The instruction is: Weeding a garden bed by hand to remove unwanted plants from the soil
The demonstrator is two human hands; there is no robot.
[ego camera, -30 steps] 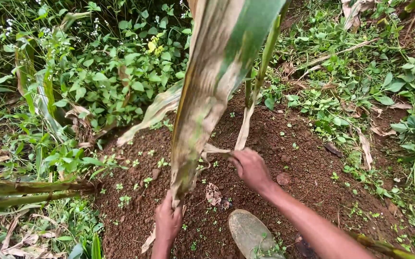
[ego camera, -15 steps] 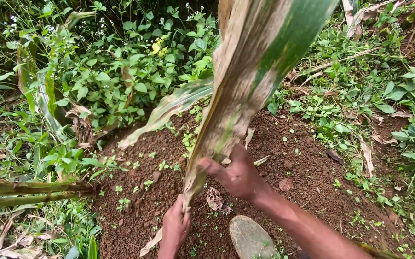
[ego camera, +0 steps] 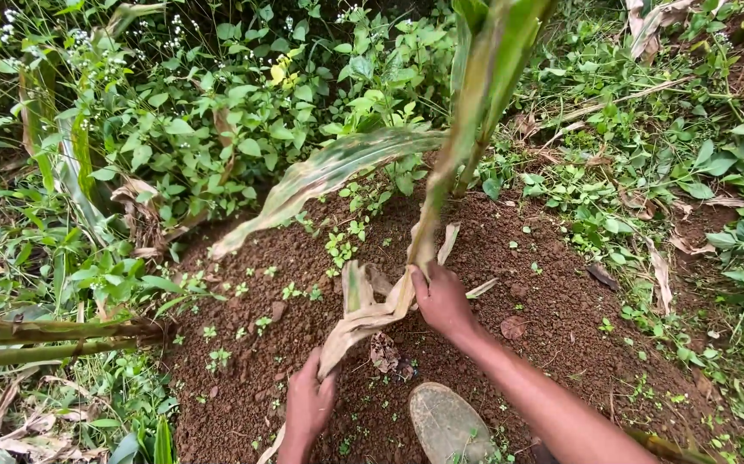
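Since a second ago: dry leaf (ego camera: 363,314) pulled down off maize stalk (ego camera: 466,137), now crumpled at frame centre; stripping under way. Right hand (ego camera: 442,301) fingers closed on leaf at stalk base. Left hand (ego camera: 307,404) closed on leaf tail. Count: hands 2, stalk 1, boot (ego camera: 445,425) 1.

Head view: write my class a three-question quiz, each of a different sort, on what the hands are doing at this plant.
1. True or false: the right hand grips the stalk near its base.
2. What does the left hand hold? A) a stone B) the dry leaf C) a knife
3. Fill in: the boot stands on bare brown ____.

Key: 1 true; 2 B; 3 soil.
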